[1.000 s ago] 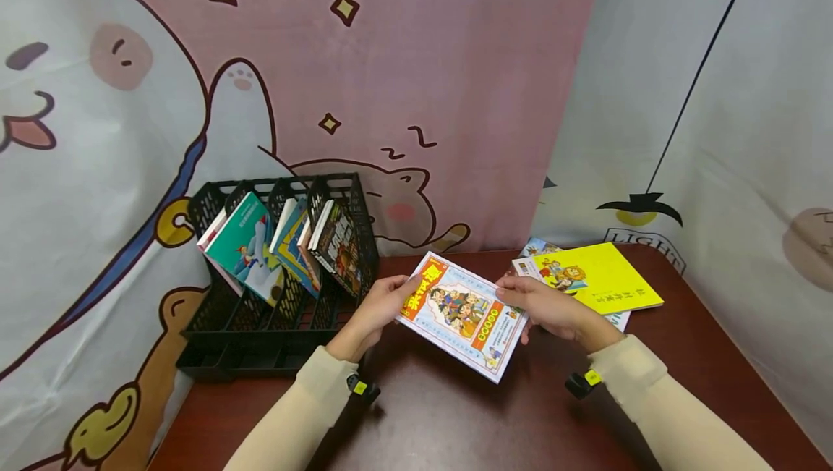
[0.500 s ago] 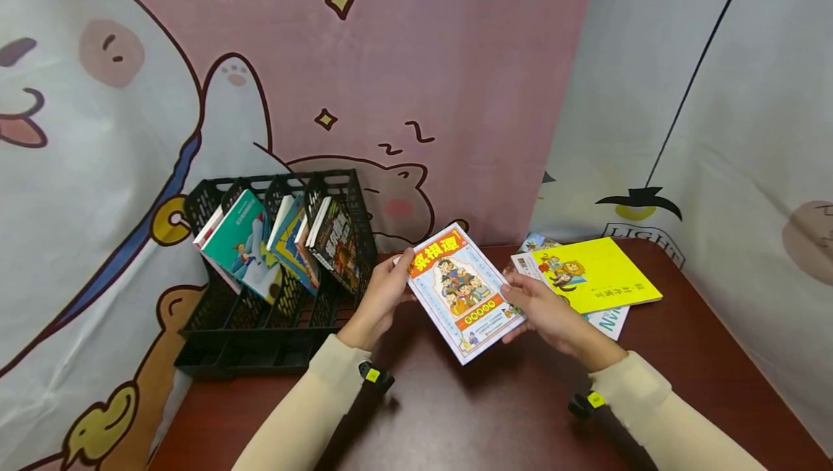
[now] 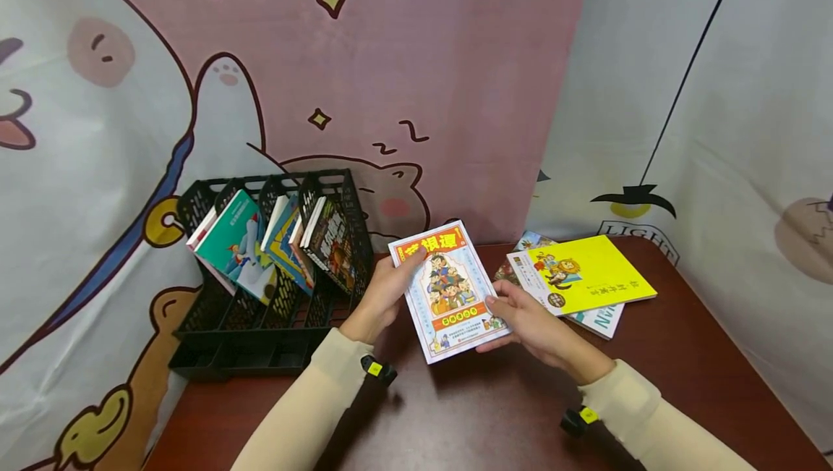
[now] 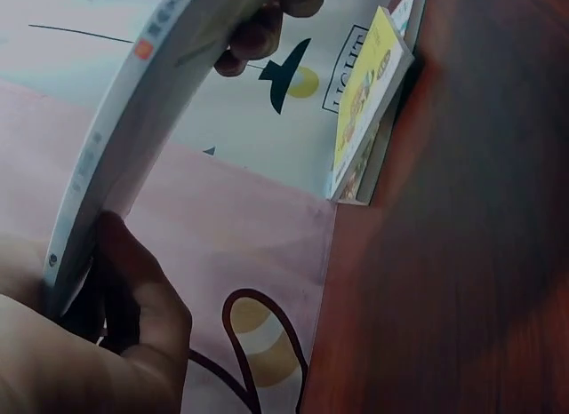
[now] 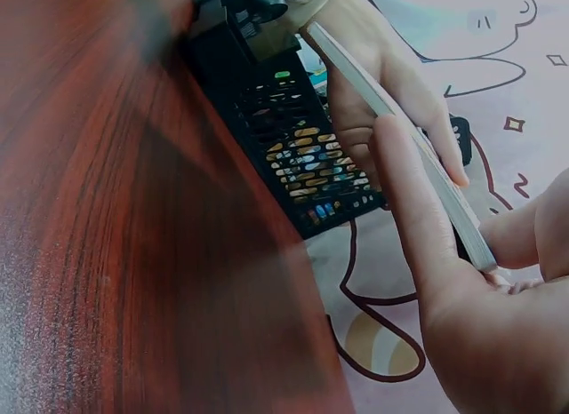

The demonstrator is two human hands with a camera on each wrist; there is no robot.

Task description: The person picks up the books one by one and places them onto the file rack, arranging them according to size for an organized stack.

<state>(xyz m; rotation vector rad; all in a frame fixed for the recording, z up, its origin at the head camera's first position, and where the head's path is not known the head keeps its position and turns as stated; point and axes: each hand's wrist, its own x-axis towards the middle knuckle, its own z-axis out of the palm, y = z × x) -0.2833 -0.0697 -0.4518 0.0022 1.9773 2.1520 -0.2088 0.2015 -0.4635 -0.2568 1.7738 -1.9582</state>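
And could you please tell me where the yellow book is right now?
In the head view, the yellow book lies on the right side of the table, partly covering other books, to the right of the held book.

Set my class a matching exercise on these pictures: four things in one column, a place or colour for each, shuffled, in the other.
Things:
1. Orange-titled book
2. Yellow book
3. Green book
4. Table

Places and colours:
A. leaning in the black rack
B. reddish brown
C. held between the left hand and the right hand
D. lying on top of other books

Right pairs: 1-C, 2-D, 3-A, 4-B
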